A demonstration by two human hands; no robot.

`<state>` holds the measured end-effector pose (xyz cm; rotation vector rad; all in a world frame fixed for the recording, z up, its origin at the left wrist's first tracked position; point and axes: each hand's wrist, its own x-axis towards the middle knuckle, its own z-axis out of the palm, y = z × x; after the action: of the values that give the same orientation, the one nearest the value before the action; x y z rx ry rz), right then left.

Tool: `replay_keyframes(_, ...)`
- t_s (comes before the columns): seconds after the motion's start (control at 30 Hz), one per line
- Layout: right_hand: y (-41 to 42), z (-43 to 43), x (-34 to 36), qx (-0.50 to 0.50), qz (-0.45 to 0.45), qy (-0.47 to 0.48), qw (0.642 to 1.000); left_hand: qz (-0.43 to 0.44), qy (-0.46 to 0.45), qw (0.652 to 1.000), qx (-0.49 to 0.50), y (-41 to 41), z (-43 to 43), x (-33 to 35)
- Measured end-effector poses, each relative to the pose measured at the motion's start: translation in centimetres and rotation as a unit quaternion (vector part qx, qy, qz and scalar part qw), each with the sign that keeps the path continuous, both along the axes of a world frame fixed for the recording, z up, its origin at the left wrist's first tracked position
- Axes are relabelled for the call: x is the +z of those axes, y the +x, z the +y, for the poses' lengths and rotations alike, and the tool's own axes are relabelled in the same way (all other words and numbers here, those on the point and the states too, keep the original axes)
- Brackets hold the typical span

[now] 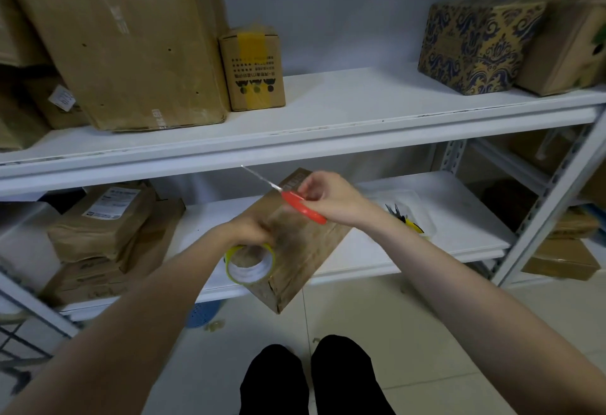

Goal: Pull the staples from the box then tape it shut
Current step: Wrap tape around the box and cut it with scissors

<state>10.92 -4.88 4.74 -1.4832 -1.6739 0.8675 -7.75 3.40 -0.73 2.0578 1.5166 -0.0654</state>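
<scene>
A brown cardboard box (305,250) lies tilted on the front edge of the lower white shelf (459,217), one corner jutting over the floor. My left hand (252,229) grips a roll of clear tape with a yellow-green core (251,263) against the box's near end. My right hand (331,199) holds red-handled scissors (303,206) above the box, their thin blades pointing up and to the left. No staples can be made out on the box.
Yellow-handled pliers (406,219) lie in a clear tray on the lower shelf, right of the box. Stacked parcels (101,227) fill its left end. The upper shelf (344,112) carries large cartons, a small taped box (252,70) and a patterned box (475,43). My feet stand on the tiled floor below.
</scene>
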Motion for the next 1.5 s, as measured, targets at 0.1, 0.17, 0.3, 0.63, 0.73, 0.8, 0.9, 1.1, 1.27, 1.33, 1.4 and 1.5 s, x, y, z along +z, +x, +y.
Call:
replay_keyframes(0.1,1.5,0.3,2.4,-0.160,-0.075,0.144,0.974,0.061,-0.018,0.998,-0.019,1.0,-0.3,-0.1)
replay_keyframes(0.17,2.4,0.0,4.0,-0.174,-0.117,0.163,0.964,0.092,-0.048,0.994,-0.039,1.4,-0.7,0.1)
replay_keyframes(0.3,3.7,-0.8,6.5,-0.145,-0.101,0.172,0.969,0.106,-0.058,0.991,-0.049,1.7,-0.9,0.2)
replay_keyframes(0.63,6.3,4.6,9.2,-0.325,-0.222,0.072,0.916,0.077,-0.075,0.992,-0.058,1.2,-0.4,0.9)
replay_keyframes(0.73,5.4,4.5,9.0,-0.336,-0.254,0.138,0.896,0.061,-0.090,0.993,-0.053,0.3,-0.5,1.2)
replay_keyframes(0.8,3.8,3.5,7.6,-0.317,-0.259,0.304,0.860,0.061,-0.102,0.992,-0.049,-0.3,-0.7,1.2)
replay_keyframes(0.9,0.6,2.3,3.5,-0.126,-0.290,0.453,0.834,0.055,-0.101,0.993,-0.041,-0.9,-0.8,1.4)
replay_keyframes(1.1,-3.3,4.3,-8.5,0.167,-0.418,0.041,0.892,0.050,-0.134,0.989,-0.036,-1.9,-1.9,1.7)
replay_keyframes(1.27,-4.2,4.0,-13.7,0.210,-0.496,0.118,0.834,0.019,-0.149,0.988,-0.032,-2.2,-2.5,1.8)
replay_keyframes(1.33,-4.4,3.6,-14.5,0.178,-0.510,0.153,0.827,0.021,-0.148,0.988,-0.036,-1.9,-2.7,1.5)
replay_keyframes(1.4,-5.0,3.7,-15.0,0.107,-0.518,0.193,0.826,0.035,-0.158,0.986,-0.043,-1.5,-2.7,1.0)
replay_keyframes(1.5,-7.0,4.7,-15.0,0.066,-0.474,0.202,0.854,0.043,-0.179,0.982,-0.041,-1.4,-2.6,0.1)
